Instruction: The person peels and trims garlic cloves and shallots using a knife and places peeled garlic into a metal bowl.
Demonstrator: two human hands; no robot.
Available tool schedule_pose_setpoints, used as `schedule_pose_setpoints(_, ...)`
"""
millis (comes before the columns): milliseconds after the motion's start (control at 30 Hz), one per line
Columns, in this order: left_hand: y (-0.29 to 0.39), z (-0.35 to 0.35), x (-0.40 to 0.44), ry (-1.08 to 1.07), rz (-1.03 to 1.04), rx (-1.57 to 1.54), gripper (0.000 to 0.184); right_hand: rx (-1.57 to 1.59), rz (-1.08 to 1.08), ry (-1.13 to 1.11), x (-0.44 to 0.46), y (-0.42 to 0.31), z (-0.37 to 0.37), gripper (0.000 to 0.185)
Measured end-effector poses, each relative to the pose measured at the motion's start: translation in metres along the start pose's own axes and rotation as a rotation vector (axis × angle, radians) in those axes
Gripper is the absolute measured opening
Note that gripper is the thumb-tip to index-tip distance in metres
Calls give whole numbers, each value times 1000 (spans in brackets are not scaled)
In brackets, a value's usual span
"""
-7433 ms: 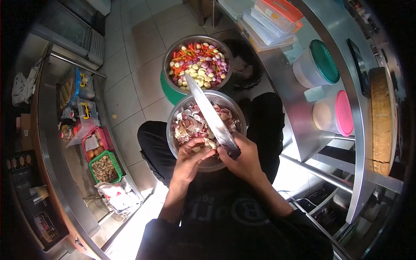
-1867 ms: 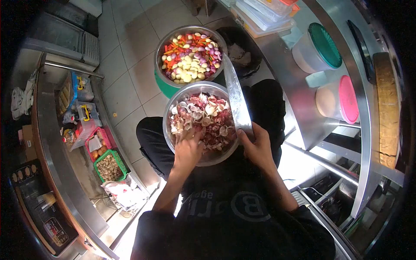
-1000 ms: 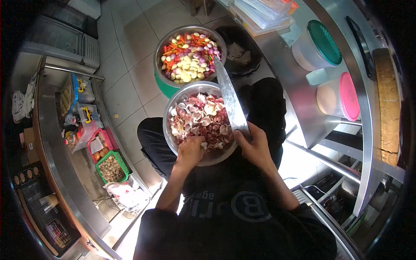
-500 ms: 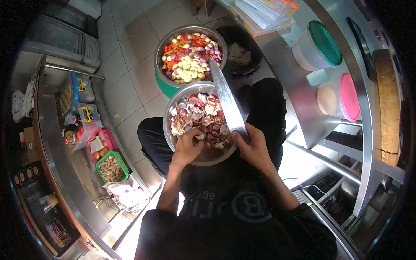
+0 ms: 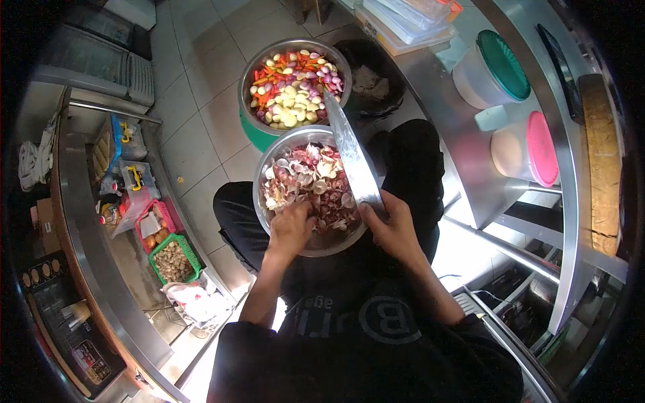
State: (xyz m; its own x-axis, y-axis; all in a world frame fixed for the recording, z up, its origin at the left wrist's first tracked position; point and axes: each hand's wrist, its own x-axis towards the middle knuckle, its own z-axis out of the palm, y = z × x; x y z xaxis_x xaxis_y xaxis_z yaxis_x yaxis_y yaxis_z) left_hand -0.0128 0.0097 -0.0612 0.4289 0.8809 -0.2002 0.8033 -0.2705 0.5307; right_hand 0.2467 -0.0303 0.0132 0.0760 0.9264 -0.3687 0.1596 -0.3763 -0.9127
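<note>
A metal bowl (image 5: 261, 213) rests on my lap, holding garlic and shallot skins (image 5: 312, 178). My left hand (image 5: 291, 225) reaches into its near left side, fingers curled down among the skins; whatever they grip is hidden. My right hand (image 5: 392, 226) is closed around the handle of a large knife (image 5: 349, 154), thumb on the base of the blade. The wide blade slants up and left over the bowl's right side, its tip near a second metal bowl (image 5: 246, 111). That one holds peeled garlic cloves (image 5: 293, 107), shallots (image 5: 332, 72) and cut red and orange chillies (image 5: 310, 62).
The second bowl stands on a green support (image 5: 254, 133). A black bag (image 5: 390, 94) lies right of it. Lidded tubs (image 5: 494, 70) sit on the steel shelf (image 5: 430, 134) at right. Baskets, including a green one (image 5: 191, 252), line the left shelf.
My left hand has dipped a little deeper into the skins, and the pale piece at its fingertips no longer shows. The right hand and knife stay almost still.
</note>
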Motion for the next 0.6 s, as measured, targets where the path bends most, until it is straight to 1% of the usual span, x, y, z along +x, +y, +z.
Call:
schedule_pose_setpoints(33,0,7,-1,140,89,149,21,3,4,-7,1,0,0,27)
schedule_pose_setpoints(67,-1,12,0,139,92,148,21,3,5,-4,1,1,-1,27)
schedule_pose_setpoints(133,1,16,1,-123,-10,272,27,-63,-5,0,1,2,-1,28)
schedule_pose_setpoints(167,1,16,0,-124,-10,273,27,-61,-4,-1,1,5,0,28)
schedule_pose_setpoints(233,3,15,1,-193,-36,244,26,-16,-71,10,2,8,1,25)
schedule_pose_setpoints(267,2,17,1,-195,-35,245,26,-2,-93,14,2,8,0,25)
schedule_pose_setpoints(367,0,18,-1,-136,-31,257,21,-45,-19,9,2,-1,-1,29)
schedule_pose_setpoints(433,5,12,1,-176,-52,224,15,-26,-22,0,2,0,-2,30)
schedule_pose_setpoints(533,3,10,-3,-134,-12,192,11,-32,-71,18,3,7,1,31)
schedule_pose_setpoints(600,-3,15,-1,-143,1,141,11,-56,-67,15,4,9,1,31)
